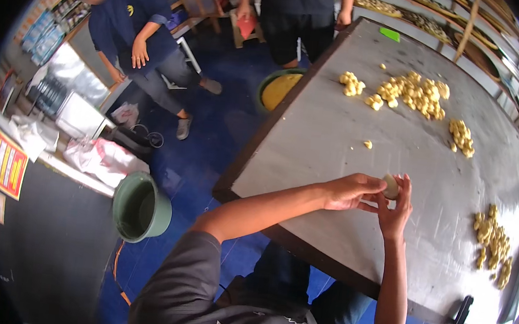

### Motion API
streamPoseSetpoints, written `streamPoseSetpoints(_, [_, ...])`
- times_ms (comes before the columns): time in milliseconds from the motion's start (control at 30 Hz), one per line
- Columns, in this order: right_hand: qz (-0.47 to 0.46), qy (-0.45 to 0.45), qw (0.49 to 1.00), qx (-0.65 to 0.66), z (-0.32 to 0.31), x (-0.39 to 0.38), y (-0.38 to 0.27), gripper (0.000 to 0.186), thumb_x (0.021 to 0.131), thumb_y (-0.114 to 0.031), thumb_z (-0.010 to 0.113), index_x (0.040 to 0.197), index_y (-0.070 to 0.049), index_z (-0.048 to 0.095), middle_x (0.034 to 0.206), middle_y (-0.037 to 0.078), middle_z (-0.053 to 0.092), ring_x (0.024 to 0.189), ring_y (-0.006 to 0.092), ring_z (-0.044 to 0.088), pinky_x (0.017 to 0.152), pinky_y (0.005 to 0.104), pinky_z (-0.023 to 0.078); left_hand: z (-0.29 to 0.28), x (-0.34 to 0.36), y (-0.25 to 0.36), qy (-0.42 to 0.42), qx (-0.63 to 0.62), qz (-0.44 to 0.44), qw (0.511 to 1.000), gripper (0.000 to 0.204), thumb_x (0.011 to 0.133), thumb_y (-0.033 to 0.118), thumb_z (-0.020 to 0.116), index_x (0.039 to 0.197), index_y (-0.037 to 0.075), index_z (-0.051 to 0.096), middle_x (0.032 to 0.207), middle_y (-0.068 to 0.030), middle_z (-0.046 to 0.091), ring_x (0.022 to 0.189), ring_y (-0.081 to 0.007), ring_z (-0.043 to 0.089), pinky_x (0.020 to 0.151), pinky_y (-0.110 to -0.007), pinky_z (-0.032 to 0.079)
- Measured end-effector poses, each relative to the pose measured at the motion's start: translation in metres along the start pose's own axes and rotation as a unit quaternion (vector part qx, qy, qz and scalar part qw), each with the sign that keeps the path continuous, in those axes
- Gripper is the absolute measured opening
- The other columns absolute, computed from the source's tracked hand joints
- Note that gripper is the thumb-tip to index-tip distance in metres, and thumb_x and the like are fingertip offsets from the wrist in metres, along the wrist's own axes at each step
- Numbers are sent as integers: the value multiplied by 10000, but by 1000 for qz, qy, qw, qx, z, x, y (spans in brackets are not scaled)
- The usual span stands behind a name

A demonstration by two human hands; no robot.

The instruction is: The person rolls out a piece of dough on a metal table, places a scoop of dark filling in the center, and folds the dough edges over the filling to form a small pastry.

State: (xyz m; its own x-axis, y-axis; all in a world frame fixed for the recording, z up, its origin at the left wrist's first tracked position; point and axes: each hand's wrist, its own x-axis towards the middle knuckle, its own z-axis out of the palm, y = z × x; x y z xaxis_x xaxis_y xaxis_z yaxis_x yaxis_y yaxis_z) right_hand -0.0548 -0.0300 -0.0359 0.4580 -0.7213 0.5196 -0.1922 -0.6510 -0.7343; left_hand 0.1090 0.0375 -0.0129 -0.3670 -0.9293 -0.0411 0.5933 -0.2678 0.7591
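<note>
Above the near part of a grey metal table (329,143), both hands meet around a pale, flattened round piece that looks like dough (391,186). My left hand (355,192) pinches its left side between thumb and fingers. On the other side, the fingers of my right hand (396,206) are bent up around it, touching its edge. A small yellow lump (368,144) lies on the tabletop beyond my hands. Farther off is a larger pile of yellow dough-like lumps (417,92), with a smaller cluster (461,137) to its right.
More yellow lumps (493,241) lie at the table's right, near a black object (462,312). A green card (390,34) rests at the far end. A green bucket (142,207) and a green tub with yellow contents (265,94) stand left. Two people are beyond the table's left side.
</note>
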Motion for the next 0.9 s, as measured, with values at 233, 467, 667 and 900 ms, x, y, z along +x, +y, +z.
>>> streamPoseSetpoints(233, [-73, 15, 997, -7, 9, 1, 12, 658, 788, -15, 717, 1368, -7, 407, 1213, 194, 599, 1134, 334, 601, 929, 404, 494, -7, -3, 0, 73, 89, 14, 993, 461, 936, 395, 606, 1264, 74, 556, 1169, -11, 607, 1114, -127, 567, 1015, -385, 445])
streamPoseSetpoints(467, [-58, 10, 998, -37, 4, -1, 14, 644, 791, -36, 709, 1362, 4, 413, 1301, 209, 545, 1210, 376, 539, 998, 432, 447, 2, -1, -2, 44, 106, 19, 993, 469, 915, 405, 639, 1221, 53, 592, 1178, -22, 599, 1113, -122, 548, 1003, -373, 447])
streamPoseSetpoints(667, [-105, -53, 992, -54, -1, -3, 17, 643, 762, -43, 732, 1341, 5, 454, 1329, 236, 520, 1264, 414, 480, 1030, 461, 421, -4, -9, 15, 21, 206, 28, 978, 340, 915, 356, 657, 988, 24, 643, 930, 15, 624, 906, -83, 585, 939, -287, 485])
streamPoseSetpoints(900, [-64, -48, 997, -24, 0, 2, 6, 520, 724, -29, 769, 1199, 34, 568, 1179, 238, 613, 1202, 435, 532, 989, 467, 458, 2, -6, 3, 24, 132, 35, 990, 333, 865, 289, 726, 1021, 8, 642, 996, -9, 637, 955, -92, 601, 948, -284, 495])
